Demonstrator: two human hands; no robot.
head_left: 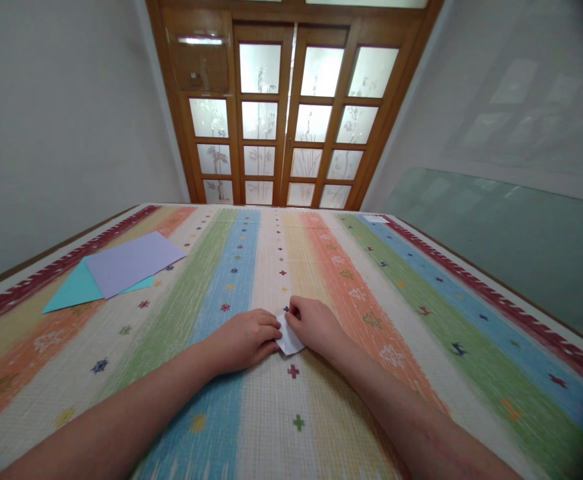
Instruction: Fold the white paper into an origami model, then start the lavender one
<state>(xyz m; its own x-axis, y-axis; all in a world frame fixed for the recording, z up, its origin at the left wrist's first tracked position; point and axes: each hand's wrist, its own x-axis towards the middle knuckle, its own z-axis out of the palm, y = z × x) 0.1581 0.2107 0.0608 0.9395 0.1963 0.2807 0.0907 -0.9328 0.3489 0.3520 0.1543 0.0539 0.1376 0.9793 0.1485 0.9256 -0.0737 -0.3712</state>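
A small folded piece of white paper (290,341) is between my hands, low over the striped tablecloth (266,427). My left hand (245,339) grips its left edge, with the fingers curled and the thumb below. On the other side, my right hand (316,324) pinches the upper right part of the paper between thumb and bent forefinger. Parts of the paper are hidden behind the fingers of both hands.
At the left lie a lilac sheet (134,262) and a turquoise sheet (71,288), the lilac one overlapping the other. A small white item (375,219) is at the far right edge. Wooden glazed doors (291,100) stand beyond, with walls on both sides.
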